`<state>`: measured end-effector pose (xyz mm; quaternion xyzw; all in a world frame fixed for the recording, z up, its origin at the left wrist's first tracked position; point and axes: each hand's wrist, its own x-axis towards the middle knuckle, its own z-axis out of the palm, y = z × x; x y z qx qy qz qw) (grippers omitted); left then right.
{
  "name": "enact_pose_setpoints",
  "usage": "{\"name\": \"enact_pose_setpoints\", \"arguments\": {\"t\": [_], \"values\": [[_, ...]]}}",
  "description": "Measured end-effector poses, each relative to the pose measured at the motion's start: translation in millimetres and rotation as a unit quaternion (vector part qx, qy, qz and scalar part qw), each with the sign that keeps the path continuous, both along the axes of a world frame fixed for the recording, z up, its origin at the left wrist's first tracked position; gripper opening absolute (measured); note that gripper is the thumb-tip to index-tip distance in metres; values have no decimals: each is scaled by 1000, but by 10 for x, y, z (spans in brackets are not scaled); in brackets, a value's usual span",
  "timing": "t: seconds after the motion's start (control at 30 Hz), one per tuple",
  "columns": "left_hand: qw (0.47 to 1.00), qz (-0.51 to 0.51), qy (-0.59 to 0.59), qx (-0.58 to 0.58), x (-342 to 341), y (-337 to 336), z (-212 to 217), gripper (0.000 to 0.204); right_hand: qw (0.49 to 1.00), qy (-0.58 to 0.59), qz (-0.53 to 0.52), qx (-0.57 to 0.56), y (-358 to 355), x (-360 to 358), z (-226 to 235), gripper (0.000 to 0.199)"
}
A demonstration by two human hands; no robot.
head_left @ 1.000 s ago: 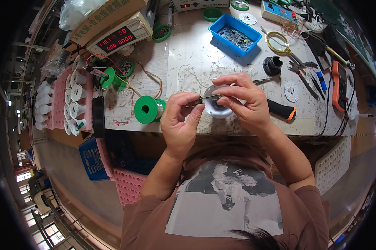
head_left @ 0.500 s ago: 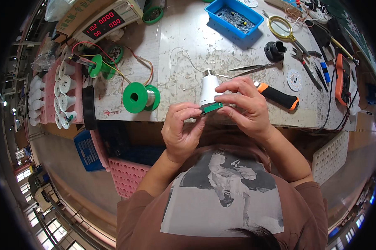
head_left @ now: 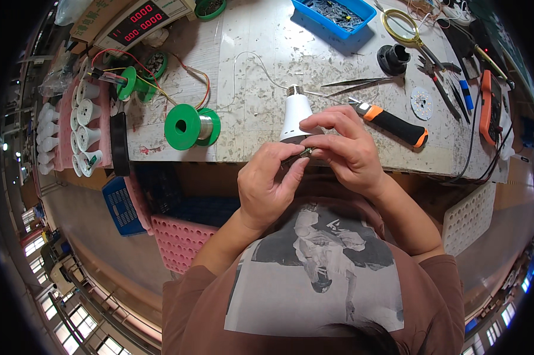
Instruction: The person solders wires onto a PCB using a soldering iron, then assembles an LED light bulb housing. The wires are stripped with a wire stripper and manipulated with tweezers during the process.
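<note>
Both hands meet at the table's front edge over a small green circuit board [head_left: 306,152], which now shows mostly edge-on. My left hand [head_left: 271,180] pinches its left end between thumb and fingers. At the other end, the fingertips of my right hand [head_left: 351,152] grip the board. Just beyond them is a white bulb housing [head_left: 295,112], its metal screw cap pointing away from me. My right index finger lies against or very near its side; contact is hard to tell. Fingers hide part of the board.
Left of my hands stands a green solder spool [head_left: 182,126]. Beyond are tweezers [head_left: 355,81], a blue tray [head_left: 338,26] of small parts and a black socket-like piece [head_left: 393,59]. An orange-black handled tool [head_left: 397,125], pliers [head_left: 438,89] and an orange meter [head_left: 489,106] lie right. White housings [head_left: 88,111] stand left.
The green board has tilted from showing its flat face to nearly edge-on. My left fingers have shifted right along it, closer to my right hand. The whole view has shifted slightly.
</note>
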<state>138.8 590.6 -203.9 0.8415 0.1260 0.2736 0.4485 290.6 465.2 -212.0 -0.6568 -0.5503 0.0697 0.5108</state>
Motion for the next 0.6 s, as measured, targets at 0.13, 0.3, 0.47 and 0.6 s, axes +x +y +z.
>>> {"name": "enact_pose_setpoints", "arguments": {"t": [0.13,0.3,0.47,0.6], "values": [[1000,11,1,-4,12,-8,-23,21,999,35,-18,17,-28,-13,-46,18],[998,21,10,-57,-4,-48,-78,19,996,74,-47,20,-73,-40,-76,19],[983,31,27,-180,-30,-88,-146,16,985,145,-89,12,-84,-134,-106,31],[907,29,49,-417,-5,-69,15,19,985,148,-85,-16,-30,-101,-181,37]]}}
